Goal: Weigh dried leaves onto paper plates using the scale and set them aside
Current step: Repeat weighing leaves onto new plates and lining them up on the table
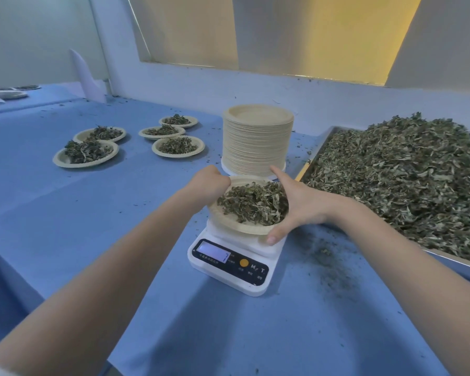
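— Holding what, those hands?
— Left hand (210, 183) and right hand (296, 204) both grip the paper plate (228, 218) of dried leaves (253, 203), on the scale (232, 263) mid-worktop, beside the tray's (451, 264) near edge.

blue tablecloth (98, 213), white wall (255, 88), window (269, 33)

On the front panel of the scale (229, 263), the letters "M" and "T" are printed beside an orange button (244, 262). The small captions beneath and the display (213, 251) reading cannot be made out.
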